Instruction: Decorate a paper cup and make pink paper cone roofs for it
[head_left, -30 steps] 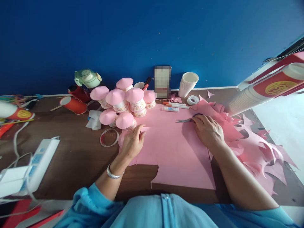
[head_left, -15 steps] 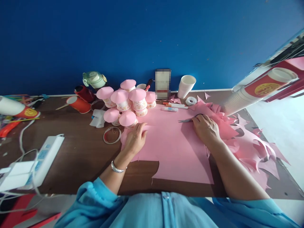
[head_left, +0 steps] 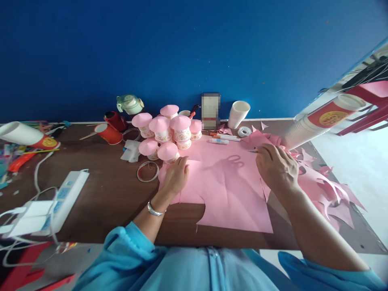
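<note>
My right hand (head_left: 279, 167) is closed around a pair of scissors (head_left: 252, 151), held above the table. Only the metal blade tips poke out to the left; my fingers hide the handles. The shadow of the hand and scissor loops falls on a large sheet of pink paper (head_left: 230, 202), which has a curved cut along its near left edge. On the sheet's left part rests my left hand (head_left: 177, 176), fingers and thumb closed at a paper edge. Just beyond it stand several decorated paper cups with pink cone roofs (head_left: 168, 151).
Pink paper scraps (head_left: 321, 190) pile up at the right, beside a long stack of paper cups (head_left: 321, 121). A glue stick (head_left: 218, 141), tape roll (head_left: 244, 131) and white cup (head_left: 239, 114) are at the back. Leftward lie a ring (head_left: 147, 171) and a power strip (head_left: 68, 198).
My right hand has lifted the scissors off the paper and moved slightly right, so their shadow shows on the sheet. My left hand stays at the paper. The whole view has shifted a little.
</note>
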The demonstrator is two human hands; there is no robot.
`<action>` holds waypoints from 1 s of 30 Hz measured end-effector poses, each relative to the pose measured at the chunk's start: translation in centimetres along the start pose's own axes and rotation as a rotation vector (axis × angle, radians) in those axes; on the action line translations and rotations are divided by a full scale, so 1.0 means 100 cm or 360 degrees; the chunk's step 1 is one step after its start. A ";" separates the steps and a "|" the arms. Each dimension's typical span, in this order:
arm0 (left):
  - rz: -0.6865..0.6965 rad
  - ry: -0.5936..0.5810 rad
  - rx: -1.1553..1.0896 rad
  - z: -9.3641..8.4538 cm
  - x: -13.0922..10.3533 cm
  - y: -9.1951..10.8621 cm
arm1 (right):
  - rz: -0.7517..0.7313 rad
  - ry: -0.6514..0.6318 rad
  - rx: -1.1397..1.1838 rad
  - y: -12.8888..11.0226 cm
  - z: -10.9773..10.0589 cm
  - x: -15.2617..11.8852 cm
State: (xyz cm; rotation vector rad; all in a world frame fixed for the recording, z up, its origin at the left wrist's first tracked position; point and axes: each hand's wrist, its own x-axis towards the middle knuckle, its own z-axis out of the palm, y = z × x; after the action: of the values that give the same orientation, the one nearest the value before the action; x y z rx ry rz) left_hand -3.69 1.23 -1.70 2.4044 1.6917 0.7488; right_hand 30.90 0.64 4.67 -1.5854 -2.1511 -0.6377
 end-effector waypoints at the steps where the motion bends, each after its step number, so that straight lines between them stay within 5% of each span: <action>1: -0.0003 0.0011 -0.0011 0.001 0.000 -0.001 | 0.0057 0.0002 0.0086 -0.002 -0.008 0.000; 5: -0.0007 0.0021 -0.0068 0.004 0.000 -0.006 | 0.0407 -0.0101 0.0517 -0.020 -0.029 -0.005; 13: -0.0011 0.0098 -0.0197 -0.004 0.001 -0.003 | 0.0985 -0.0786 0.1908 -0.069 -0.024 -0.035; 18: -0.0033 0.0190 -0.0435 -0.009 0.002 -0.003 | 0.1340 -0.0848 0.2482 -0.083 -0.026 -0.054; 23: -0.0211 0.0206 -0.0613 -0.006 0.003 -0.004 | 0.1678 -0.0643 0.2633 -0.084 -0.026 -0.055; 30: -0.0088 0.0189 -0.0455 0.005 0.004 -0.010 | 0.1483 -0.0869 0.2524 -0.079 -0.010 -0.048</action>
State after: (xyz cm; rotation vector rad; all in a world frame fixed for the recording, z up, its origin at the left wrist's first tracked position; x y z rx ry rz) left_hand -4.27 2.04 -2.39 2.1501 1.5597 1.0631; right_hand 24.70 -5.67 1.82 -1.3886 -1.0479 1.5093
